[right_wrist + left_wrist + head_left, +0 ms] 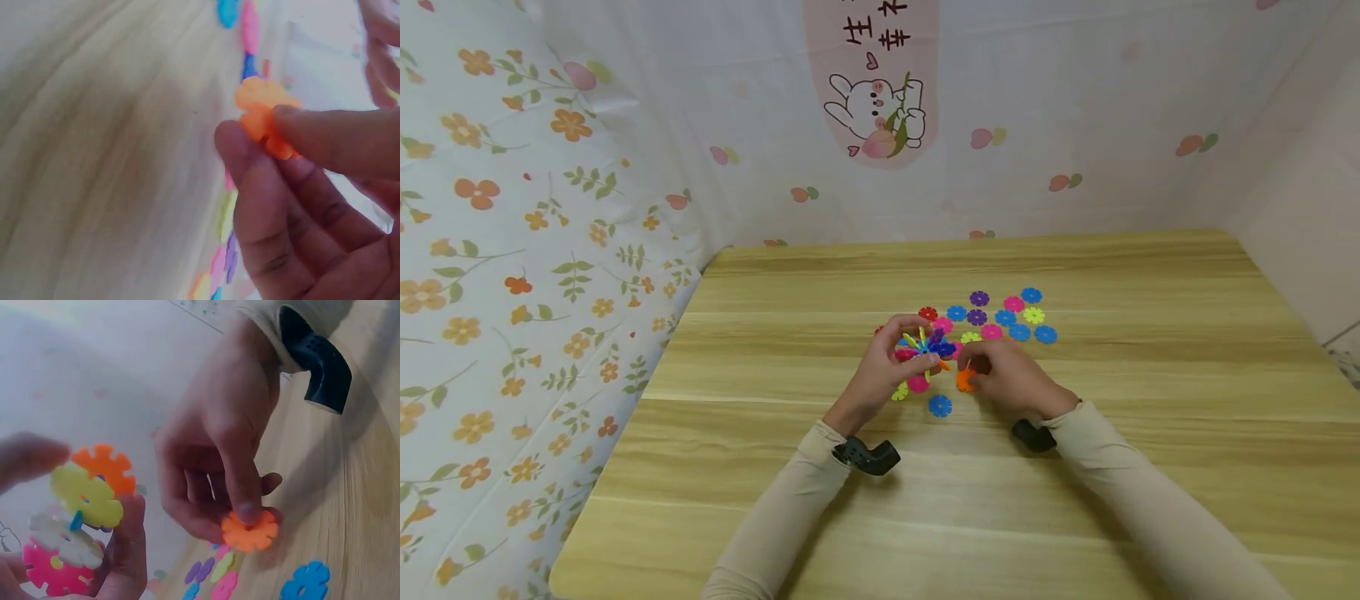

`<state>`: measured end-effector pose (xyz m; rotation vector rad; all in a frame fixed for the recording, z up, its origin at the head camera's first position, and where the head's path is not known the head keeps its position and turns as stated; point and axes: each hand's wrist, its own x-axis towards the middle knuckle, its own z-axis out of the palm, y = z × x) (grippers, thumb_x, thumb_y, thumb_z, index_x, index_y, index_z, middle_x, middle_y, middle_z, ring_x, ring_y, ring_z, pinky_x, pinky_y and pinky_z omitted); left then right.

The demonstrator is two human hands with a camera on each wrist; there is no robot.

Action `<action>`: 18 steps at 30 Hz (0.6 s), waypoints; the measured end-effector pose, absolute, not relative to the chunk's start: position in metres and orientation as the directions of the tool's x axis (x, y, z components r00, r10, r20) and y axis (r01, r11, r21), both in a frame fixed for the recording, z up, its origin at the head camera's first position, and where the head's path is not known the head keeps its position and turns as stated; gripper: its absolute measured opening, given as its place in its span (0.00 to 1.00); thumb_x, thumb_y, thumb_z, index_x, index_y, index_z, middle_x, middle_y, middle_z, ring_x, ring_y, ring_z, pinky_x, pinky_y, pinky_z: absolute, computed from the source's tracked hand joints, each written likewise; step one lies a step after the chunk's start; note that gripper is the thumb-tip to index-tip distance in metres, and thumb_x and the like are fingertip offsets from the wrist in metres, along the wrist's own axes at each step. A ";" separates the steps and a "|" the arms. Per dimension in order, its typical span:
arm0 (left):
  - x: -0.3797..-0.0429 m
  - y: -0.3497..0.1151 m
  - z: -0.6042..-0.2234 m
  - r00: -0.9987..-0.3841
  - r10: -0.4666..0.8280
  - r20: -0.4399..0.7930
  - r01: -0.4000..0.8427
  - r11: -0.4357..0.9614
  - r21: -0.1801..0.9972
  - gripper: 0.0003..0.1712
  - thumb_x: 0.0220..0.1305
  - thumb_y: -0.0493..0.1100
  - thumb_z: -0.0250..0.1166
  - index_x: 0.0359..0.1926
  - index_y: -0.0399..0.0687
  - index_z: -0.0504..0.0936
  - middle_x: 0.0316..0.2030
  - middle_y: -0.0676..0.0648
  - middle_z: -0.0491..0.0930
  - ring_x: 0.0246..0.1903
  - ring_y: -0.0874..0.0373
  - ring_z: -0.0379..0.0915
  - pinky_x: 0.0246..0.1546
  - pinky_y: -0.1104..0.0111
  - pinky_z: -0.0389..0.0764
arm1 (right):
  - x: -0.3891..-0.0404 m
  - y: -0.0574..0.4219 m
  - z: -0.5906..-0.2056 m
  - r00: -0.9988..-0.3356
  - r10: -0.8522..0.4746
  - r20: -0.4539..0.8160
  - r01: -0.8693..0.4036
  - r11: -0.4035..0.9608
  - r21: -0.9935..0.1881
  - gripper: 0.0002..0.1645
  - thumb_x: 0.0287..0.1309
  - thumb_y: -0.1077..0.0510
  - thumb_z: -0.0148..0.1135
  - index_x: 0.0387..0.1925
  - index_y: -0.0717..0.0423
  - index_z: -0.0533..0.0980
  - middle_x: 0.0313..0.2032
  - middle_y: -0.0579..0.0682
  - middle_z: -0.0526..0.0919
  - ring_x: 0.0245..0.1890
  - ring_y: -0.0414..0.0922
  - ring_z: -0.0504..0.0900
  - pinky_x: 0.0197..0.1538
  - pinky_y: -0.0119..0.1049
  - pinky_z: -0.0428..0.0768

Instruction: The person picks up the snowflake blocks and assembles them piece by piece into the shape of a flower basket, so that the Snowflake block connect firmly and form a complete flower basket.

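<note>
My left hand holds a cluster of interlocked notched plastic discs, with thumb and fingers on either side. In the left wrist view the cluster shows an orange disc, a yellow disc, a whitish disc and a pink disc. To the right of it, my right hand pinches a single orange disc between thumb and fingers. That disc is apart from the cluster. A blue disc lies on the table in front of both hands.
Several loose discs in purple, pink, blue and yellow lie behind the hands, including a yellow disc and a blue disc. The wooden table ends at a patterned cloth at the back.
</note>
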<state>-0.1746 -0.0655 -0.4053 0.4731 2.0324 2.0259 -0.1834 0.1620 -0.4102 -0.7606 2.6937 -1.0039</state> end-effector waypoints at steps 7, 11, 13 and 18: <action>-0.176 -0.059 -0.403 -0.921 0.390 -0.015 -0.086 -0.166 0.982 0.18 0.75 0.39 0.53 0.62 0.41 0.68 0.51 0.47 0.66 0.45 0.54 0.66 0.36 0.67 0.69 | -0.174 0.180 -0.399 -0.910 -0.408 0.067 -0.301 0.543 -0.784 0.09 0.58 0.70 0.66 0.40 0.60 0.81 0.32 0.53 0.84 0.31 0.48 0.82 0.32 0.34 0.81; -0.177 -0.056 -0.402 -0.924 0.381 -0.031 -0.134 -0.248 0.960 0.12 0.74 0.36 0.53 0.55 0.42 0.69 0.45 0.47 0.66 0.35 0.56 0.67 0.33 0.69 0.70 | -0.168 0.183 -0.389 -0.940 -0.333 0.072 -0.237 0.489 -0.840 0.09 0.60 0.70 0.65 0.43 0.62 0.80 0.34 0.55 0.85 0.32 0.57 0.84 0.31 0.40 0.84; -0.177 -0.054 -0.402 -0.922 0.386 -0.044 -0.167 -0.290 0.942 0.09 0.73 0.34 0.55 0.51 0.46 0.70 0.39 0.48 0.67 0.31 0.57 0.66 0.30 0.70 0.71 | -0.167 0.183 -0.384 -0.949 -0.303 0.091 -0.232 0.470 -0.852 0.10 0.60 0.69 0.65 0.44 0.62 0.80 0.34 0.56 0.85 0.31 0.55 0.84 0.32 0.41 0.84; -0.178 -0.052 -0.404 -0.900 0.429 -0.076 -0.241 -0.346 0.907 0.08 0.73 0.34 0.55 0.45 0.53 0.71 0.28 0.50 0.67 0.26 0.58 0.67 0.28 0.72 0.71 | -0.166 0.182 -0.373 -0.954 -0.257 0.157 -0.260 0.441 -0.859 0.11 0.62 0.67 0.65 0.46 0.61 0.81 0.34 0.56 0.84 0.27 0.43 0.82 0.32 0.34 0.82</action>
